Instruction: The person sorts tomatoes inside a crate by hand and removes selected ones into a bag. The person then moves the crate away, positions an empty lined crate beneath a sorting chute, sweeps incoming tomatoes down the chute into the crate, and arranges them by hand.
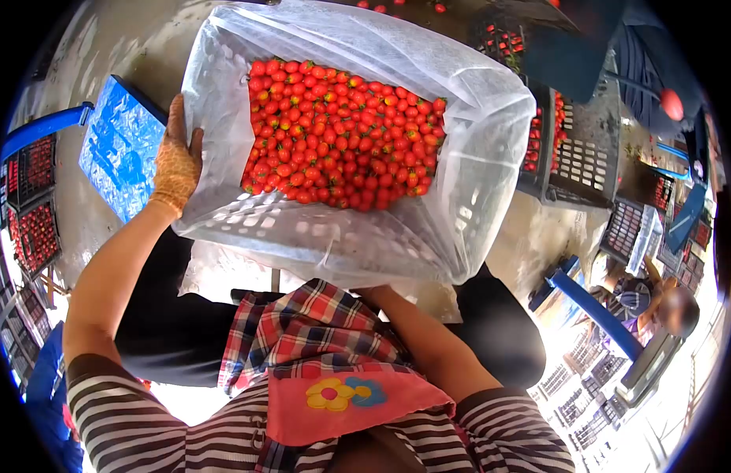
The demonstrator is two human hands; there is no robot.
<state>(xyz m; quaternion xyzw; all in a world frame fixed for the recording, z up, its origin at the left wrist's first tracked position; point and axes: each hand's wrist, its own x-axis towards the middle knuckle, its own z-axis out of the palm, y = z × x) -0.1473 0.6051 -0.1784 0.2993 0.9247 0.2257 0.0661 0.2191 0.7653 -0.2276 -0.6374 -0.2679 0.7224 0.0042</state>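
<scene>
Tomatoes, red and small, many with green tops, lie heaped in the crate at the upper middle of the frame, and from where I stand the heap looks deepest in shade at its lower right. A white, half-sheer liner covers the crate's walls and folds out over the rim, the slots showing through it on the near side. The left hand, in an orange-tan glove, is spread open against the crate's left side, thumb apart from the fingers. The right hand goes in under the near edge at the lower middle, mostly hidden, so I can't tell whether it is open or closed. Below sit a checked cloth and a pink apron piece with a yellow and a blue flower, between striped sleeves. Just left of the glove is a tilted blue board; farther out, at the left edge, stand dark crates of red fruit. On the right there's a grey slotted crate, with somebody in dark clothes above it at the upper right, and another person at the lower right, beyond a blue bar.
</scene>
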